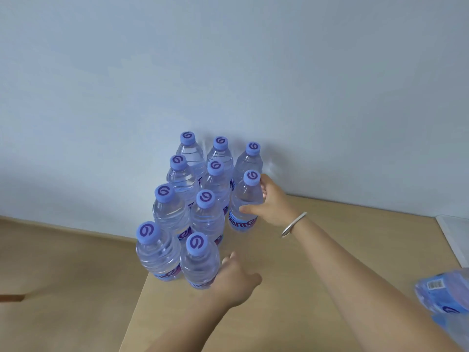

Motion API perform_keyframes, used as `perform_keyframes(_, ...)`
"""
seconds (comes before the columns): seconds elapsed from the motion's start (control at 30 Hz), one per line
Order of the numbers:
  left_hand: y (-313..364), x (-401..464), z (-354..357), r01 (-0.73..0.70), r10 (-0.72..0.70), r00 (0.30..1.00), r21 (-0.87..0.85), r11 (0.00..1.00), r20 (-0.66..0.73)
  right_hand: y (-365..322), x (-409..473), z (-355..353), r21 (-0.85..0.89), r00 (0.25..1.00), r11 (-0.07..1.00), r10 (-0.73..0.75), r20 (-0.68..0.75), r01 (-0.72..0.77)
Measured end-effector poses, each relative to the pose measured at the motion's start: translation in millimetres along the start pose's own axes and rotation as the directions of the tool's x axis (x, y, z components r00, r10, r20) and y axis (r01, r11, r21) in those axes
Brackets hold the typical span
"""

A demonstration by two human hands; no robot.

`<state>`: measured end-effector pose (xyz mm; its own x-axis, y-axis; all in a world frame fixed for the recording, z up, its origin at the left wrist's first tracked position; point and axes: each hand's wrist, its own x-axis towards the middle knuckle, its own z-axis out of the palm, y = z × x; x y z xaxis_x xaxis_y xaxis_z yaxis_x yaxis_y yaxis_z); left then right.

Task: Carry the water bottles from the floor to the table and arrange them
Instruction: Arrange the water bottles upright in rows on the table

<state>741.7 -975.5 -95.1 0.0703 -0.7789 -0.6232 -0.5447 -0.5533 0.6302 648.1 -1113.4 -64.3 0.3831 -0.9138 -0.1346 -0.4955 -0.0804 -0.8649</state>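
Pale wall, tan wooden counter (317,262): my fingers grasp two of the clear blue-capped plastic water bottles (198,199).
Right hand (272,203) grips the back-row bottle (245,201), left hand (232,280) the front bottle (199,262); I judge a nudge could topple the tight cluster near the edge.

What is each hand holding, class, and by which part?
The left hand grips the nearest bottle by its lower body. The right hand grips the second bottle in the right column around its middle, above the label.

I saw a purple swirl logo on each blue cap (204,198) of the upright bottles (206,222). Their label lettering was partly hidden, unreadable to me. A lying bottle (444,290) carried a barcode (434,284), digits illegible.
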Motion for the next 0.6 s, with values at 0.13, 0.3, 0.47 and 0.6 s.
perform_keyframes(0.13,4,7,1,0.015,-0.015,1.000,0.011,1.000,0.023,3,12,-1,-0.030,0.999,0.999,-0.037,-0.004,0.037)
perform_keyframes(0.3,7,17,5,-0.003,0.002,1.000,0.046,0.999,0.020,6,18,-4,-0.108,0.994,0.989,-0.106,-0.028,0.103)
perform_keyframes(0.47,11,20,8,-0.017,0.017,1.000,0.085,0.996,0.002,3,13,-8,-0.106,0.994,0.989,-0.103,0.036,0.106)
perform_keyframes(0.6,15,15,12,-0.031,0.031,1.000,0.158,0.987,0.006,-1,9,-12,-0.057,0.975,0.973,-0.223,-0.022,0.222)
